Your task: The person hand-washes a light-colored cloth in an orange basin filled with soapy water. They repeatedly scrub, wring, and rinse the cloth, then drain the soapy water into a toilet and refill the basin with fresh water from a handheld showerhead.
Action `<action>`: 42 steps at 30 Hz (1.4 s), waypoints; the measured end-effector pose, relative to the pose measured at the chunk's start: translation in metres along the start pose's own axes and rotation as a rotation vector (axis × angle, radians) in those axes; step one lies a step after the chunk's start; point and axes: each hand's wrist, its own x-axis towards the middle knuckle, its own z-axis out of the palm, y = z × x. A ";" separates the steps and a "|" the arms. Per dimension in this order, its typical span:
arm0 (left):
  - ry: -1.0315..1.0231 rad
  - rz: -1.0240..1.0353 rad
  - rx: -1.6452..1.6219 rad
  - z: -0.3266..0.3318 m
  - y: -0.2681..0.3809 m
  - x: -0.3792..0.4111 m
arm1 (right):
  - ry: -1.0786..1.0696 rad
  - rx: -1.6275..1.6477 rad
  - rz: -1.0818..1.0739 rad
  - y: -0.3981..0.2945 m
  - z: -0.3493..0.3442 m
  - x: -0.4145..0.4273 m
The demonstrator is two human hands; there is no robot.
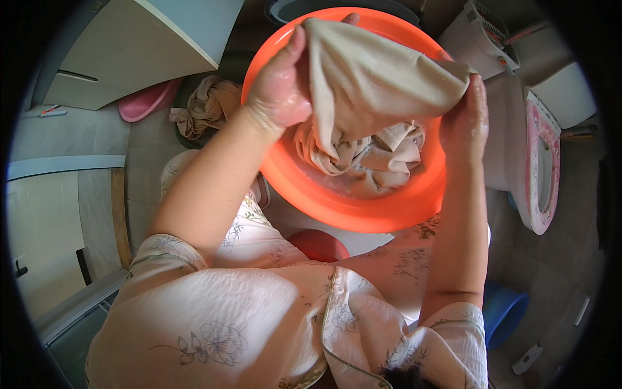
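A wet beige cloth (379, 78) is stretched between my two hands above an orange plastic basin (335, 209). My left hand (284, 80), soapy at the palm, grips its left side near the basin's rim, with the fingers mostly behind the fabric. At the right, my right hand (466, 116) holds the other end, and its fingers are partly hidden. The lower part of the fabric hangs down to more bunched beige cloth (388, 160) lying in sudsy water in the basin.
Crumpled beige cloth (206, 104) lies in a dark green basin at the left, beside a pink basin (146, 102) and a cabinet (131, 48). A toilet with a pink seat (534, 194) stands right. A red object (318, 244) sits between my legs; a blue basin (508, 311) is lower right.
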 end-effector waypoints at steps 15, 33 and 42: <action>0.739 -0.196 -0.173 0.047 -0.075 0.017 | 0.218 -0.839 -0.314 0.060 0.054 -0.014; 0.679 -0.333 -0.044 0.031 -0.044 0.027 | 0.127 -0.881 -0.037 0.064 0.004 0.025; 0.365 -0.177 0.137 0.005 -0.023 0.016 | -0.392 -0.951 0.332 0.028 0.021 -0.015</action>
